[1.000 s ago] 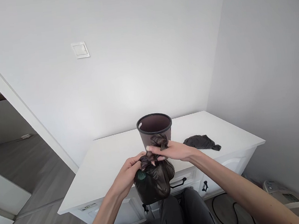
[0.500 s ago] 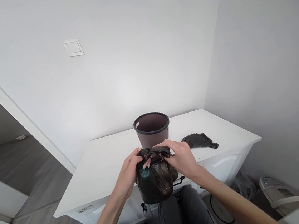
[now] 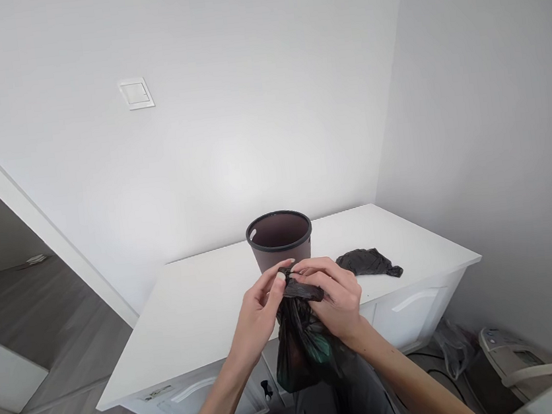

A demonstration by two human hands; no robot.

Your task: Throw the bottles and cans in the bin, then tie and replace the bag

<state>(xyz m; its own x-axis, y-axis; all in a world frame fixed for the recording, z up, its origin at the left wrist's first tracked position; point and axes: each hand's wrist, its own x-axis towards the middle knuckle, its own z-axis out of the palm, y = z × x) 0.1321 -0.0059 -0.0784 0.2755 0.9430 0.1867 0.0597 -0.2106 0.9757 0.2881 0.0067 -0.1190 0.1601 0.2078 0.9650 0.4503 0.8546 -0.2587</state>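
A filled black garbage bag (image 3: 298, 357) hangs from both hands above my knees, its neck bunched together. Something green shows through the thin plastic. My left hand (image 3: 261, 312) pinches the gathered top between thumb and fingers. Against it from the other side, my right hand (image 3: 333, 293) grips the same neck, with a strip of plastic across its fingers. Just behind the hands stands a brown trash can (image 3: 281, 254) with a black rim, upright on the white cabinet top (image 3: 202, 302). Right of it lies a crumpled black bag (image 3: 368, 263).
A wall with a light switch (image 3: 136, 93) rises behind the cabinet. On the floor at the lower right are a grey appliance (image 3: 512, 356), a clear plastic bag (image 3: 454, 346) and a dark cable. A doorway opens at the left.
Both hands have drawn closer together, and the bag's wide opening is now gathered into a narrow neck. The bag hangs longer and slimmer. The trash can and crumpled bag stay put.
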